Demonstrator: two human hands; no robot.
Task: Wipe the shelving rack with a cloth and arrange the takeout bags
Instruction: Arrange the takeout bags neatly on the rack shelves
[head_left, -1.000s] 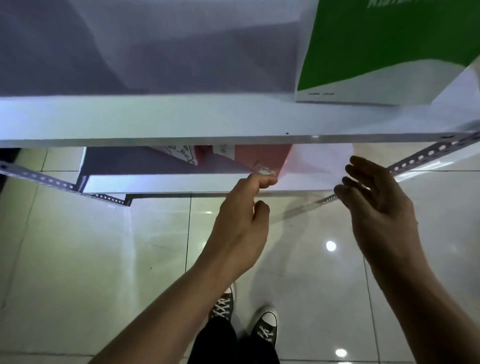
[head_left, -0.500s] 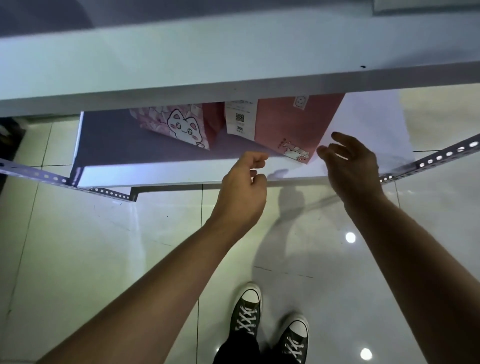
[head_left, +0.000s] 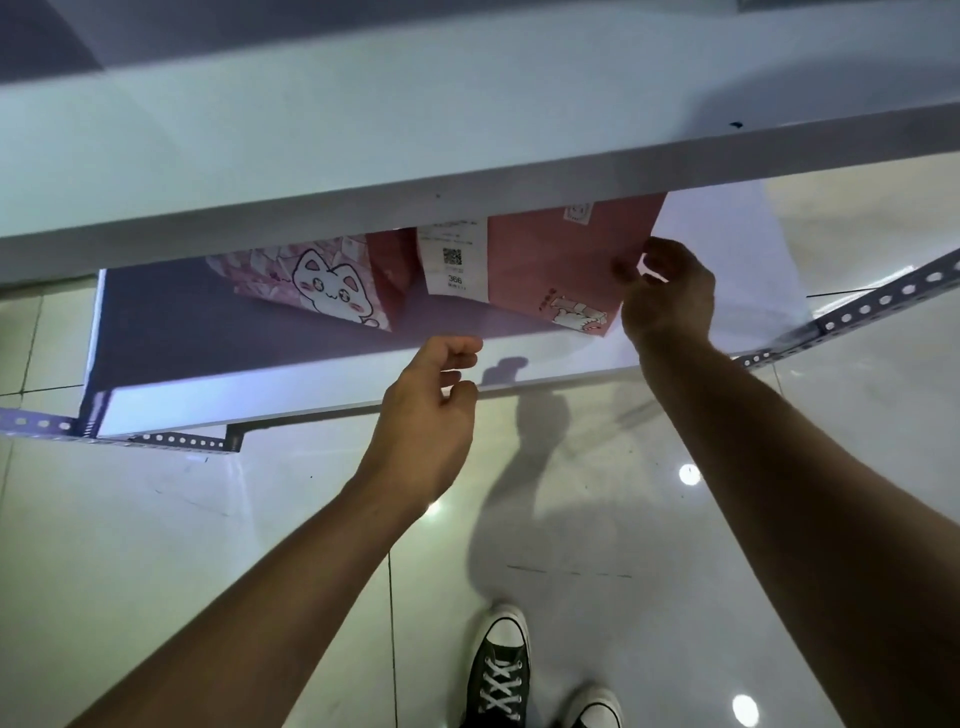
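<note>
Glossy pale tiled floor (head_left: 156, 545)

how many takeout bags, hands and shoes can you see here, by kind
takeout bags: 2, the cat-print bag and the red bag, both on the lower shelf
hands: 2, the left hand and the right hand, which touches the red bag's edge
shoes: 2
total: 6

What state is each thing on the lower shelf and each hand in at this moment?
Red takeout bag: upright on lower shelf, right edge pinched.
Cat-print bag: upright, untouched, left of red bag.
Right hand: grip on red bag's edge.
Left hand: loosely curled, holding nothing, at the shelf's front edge.
</note>
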